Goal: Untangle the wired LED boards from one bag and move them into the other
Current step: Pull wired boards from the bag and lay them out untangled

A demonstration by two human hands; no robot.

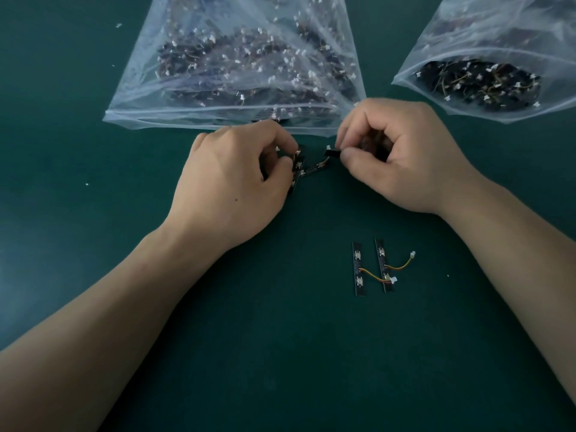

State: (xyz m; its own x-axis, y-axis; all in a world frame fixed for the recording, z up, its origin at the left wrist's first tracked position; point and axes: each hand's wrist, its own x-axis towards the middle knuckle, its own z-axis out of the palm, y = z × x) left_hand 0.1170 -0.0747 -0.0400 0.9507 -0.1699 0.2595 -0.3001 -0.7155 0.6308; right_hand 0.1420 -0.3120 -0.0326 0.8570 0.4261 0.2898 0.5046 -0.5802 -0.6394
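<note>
Black little boards, tangled, pinched between the left hand and right hand, both grips pressed tight on them. Right by the big bag's open edge. Two loose boards nearer, on bare green bench. Second bag cut off at right. Wires between fingers hard to see.

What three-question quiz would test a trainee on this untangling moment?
1. True or false: both hands grip the tangled LED boards.
2. How many separated LED boards lie on the green mat?
3. Which bag is nearer the hands: A, large bag; B, right bag?

Key: 1 true: left hand and right hand pinch the cluster. 2 two. 3 A.
</note>
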